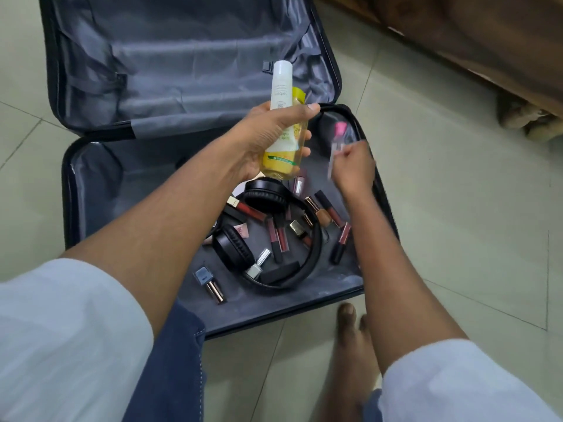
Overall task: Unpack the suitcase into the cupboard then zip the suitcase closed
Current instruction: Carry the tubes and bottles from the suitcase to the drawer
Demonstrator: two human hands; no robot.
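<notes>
The left hand point(268, 141) grips two bottles, white point(281, 86) and yellow point(286, 147); beside its fingers point(304, 135), the blurred right hand point(353, 169) pinches a small pink-capped item point(338, 138).

White sleeves point(61, 336) pushed to elbows, blue denim trousers point(170, 370) with pale stitching, feet point(347, 354) bare.

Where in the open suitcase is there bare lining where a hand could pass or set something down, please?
The far grey-lined half of the dark suitcase is bare. In the near half, lining is free left of the black headphones, toward the shell wall, plus a strip along the near rim. It is crowded around the headphones, where lipstick tubes lie scattered toward the right hand.
</notes>
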